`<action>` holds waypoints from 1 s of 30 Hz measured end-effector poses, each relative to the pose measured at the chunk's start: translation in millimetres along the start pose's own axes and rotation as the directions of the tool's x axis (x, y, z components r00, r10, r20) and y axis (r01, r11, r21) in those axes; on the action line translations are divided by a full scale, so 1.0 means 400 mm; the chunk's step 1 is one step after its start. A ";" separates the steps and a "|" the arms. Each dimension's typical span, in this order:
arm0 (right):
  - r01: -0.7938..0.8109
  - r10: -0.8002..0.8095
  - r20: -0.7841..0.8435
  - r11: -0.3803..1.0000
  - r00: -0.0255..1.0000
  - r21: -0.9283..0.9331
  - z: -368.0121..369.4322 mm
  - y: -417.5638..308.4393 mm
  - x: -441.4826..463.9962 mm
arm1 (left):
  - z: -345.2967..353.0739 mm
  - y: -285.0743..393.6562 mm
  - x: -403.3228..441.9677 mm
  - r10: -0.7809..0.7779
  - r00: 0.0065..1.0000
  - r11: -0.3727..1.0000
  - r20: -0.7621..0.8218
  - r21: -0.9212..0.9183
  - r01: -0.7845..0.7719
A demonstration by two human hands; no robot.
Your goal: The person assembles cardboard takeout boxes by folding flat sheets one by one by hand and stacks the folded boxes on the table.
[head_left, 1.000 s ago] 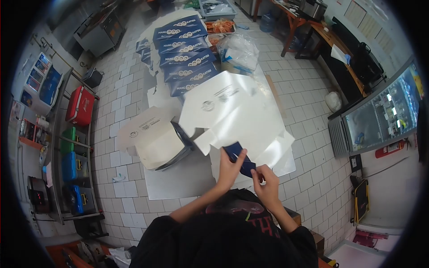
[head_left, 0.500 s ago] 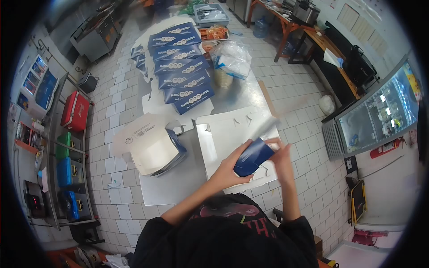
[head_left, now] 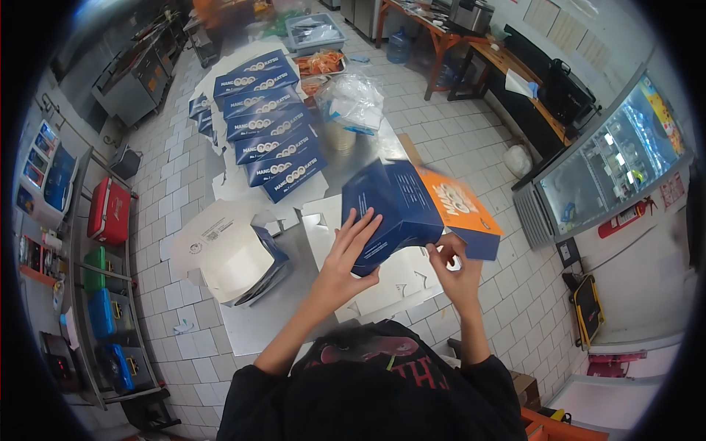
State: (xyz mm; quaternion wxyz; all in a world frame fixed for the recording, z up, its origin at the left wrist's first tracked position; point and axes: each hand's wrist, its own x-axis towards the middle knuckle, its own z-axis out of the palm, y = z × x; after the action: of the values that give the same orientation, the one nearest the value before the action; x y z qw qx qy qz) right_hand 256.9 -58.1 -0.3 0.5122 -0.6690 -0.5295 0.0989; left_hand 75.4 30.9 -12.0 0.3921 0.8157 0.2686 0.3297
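Note:
A partly folded blue box (head_left: 390,209) with an orange lid panel (head_left: 460,202) is tilted above the metal table (head_left: 272,323). My left hand (head_left: 346,257) presses its left side, fingers spread on the blue card. At its lower right corner, my right hand (head_left: 456,272) pinches the edge near the orange flap. Flat white cardboard (head_left: 397,283) lies under the box. To the left stands an opened box (head_left: 239,257) with its pale inside showing. Behind it rises an overlapping stack of blue printed boxes (head_left: 268,132).
A clear plastic bag (head_left: 353,103), a tray of orange food (head_left: 321,63) and a grey bin (head_left: 315,33) stand at the table's far end. Shelves with a red cooler (head_left: 109,211) are at left, a glass-door fridge (head_left: 610,176) at right.
The white sheet from a second ago has been lifted and turned, showing its blue and orange outside, with walls bent up. Both hands have shifted to new grips on it.

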 end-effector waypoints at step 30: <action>-0.547 0.316 0.480 0.683 0.818 0.483 0.005 0.170 -0.020 | 0.005 -0.235 -0.095 -0.505 0.861 0.552 -0.065 -0.791 0.264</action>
State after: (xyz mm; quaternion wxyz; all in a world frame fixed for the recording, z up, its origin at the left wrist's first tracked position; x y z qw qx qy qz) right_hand 293.4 -57.9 -58.2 0.5528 -0.5481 -0.3772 0.5017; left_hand 35.7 55.0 -102.0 0.7165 0.4378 0.3323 0.4296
